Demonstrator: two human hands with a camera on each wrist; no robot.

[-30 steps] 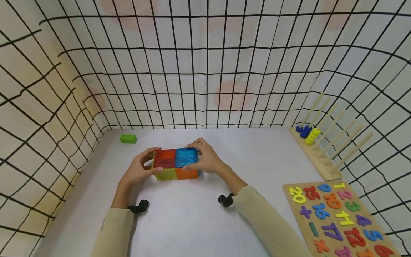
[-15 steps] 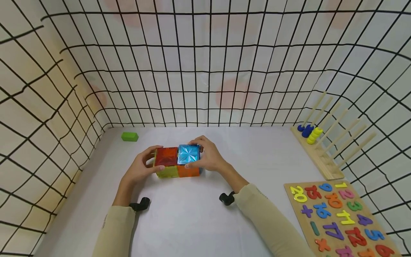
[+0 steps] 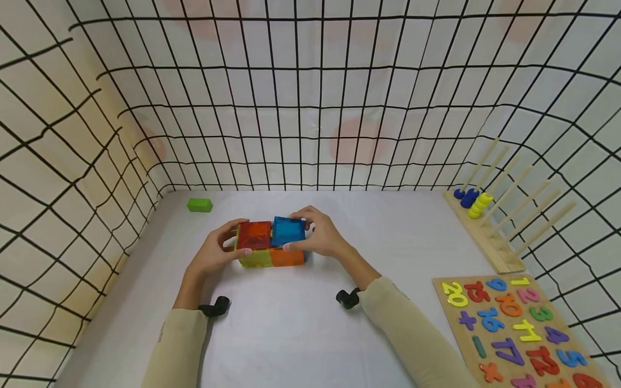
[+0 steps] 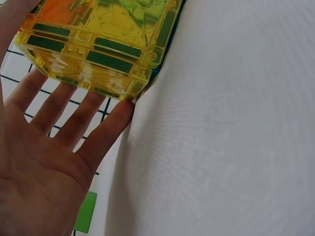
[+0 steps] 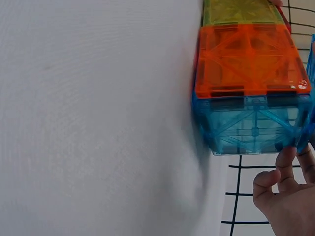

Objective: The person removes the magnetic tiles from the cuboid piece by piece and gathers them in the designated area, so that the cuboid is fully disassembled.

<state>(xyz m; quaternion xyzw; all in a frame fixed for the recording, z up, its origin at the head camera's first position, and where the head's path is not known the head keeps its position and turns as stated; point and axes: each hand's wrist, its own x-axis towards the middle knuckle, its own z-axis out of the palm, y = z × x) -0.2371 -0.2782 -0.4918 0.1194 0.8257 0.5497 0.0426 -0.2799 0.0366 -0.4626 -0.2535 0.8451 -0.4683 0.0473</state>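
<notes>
A two-cube box of see-through magnetic tiles lies on the white cloth. In the head view, a red tile [image 3: 254, 235] tops its left half, with yellow-green [image 3: 256, 258] and orange tiles [image 3: 287, 257] in front. My left hand [image 3: 214, 250] grips the left end, thumb in front and fingers behind; the left wrist view shows the yellow end tile [image 4: 88, 73]. My right hand [image 3: 324, 235] pinches a blue tile [image 3: 288, 231] by its near and far edges. That tile is tilted, its left edge raised above the red one. Another blue tile [image 5: 253, 125] closes the right end.
A small green block [image 3: 199, 205] lies at the back left. At right stand a wooden peg rack [image 3: 490, 240] with blue and yellow beads and a number puzzle board [image 3: 458, 328]. Black wire mesh [image 3: 317, 108] over white cloth encloses the back and sides.
The blue tile has come up from lying flush beside the red tile and is now slightly raised and tilted in my right hand. My left hand keeps its grip. The head view has shifted slightly.
</notes>
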